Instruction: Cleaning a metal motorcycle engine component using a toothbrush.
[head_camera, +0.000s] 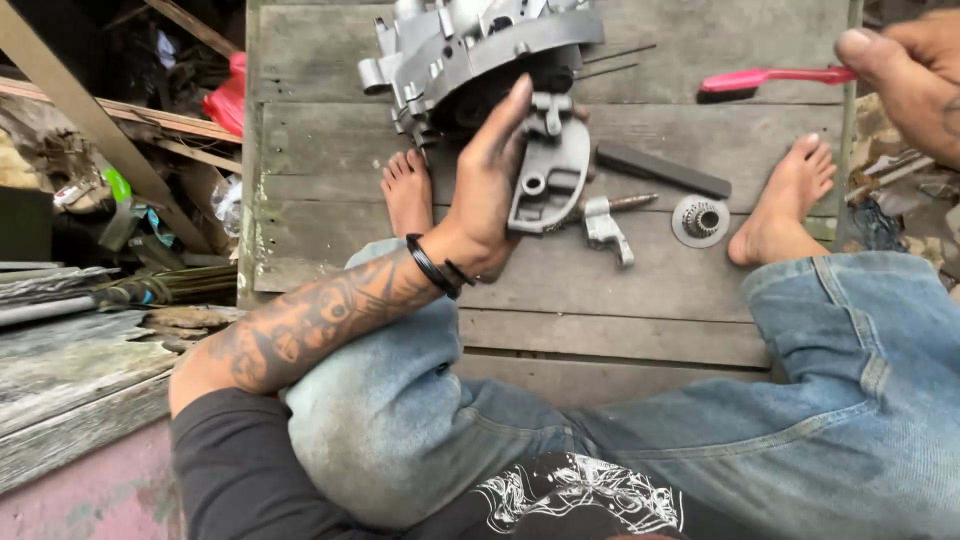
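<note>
Both arms extended forward, hands apart

The left hand (492, 190) is held flat beside the grey engine casing (470, 50); the right hand (912, 70) is pinched shut, well right of it.
</note>
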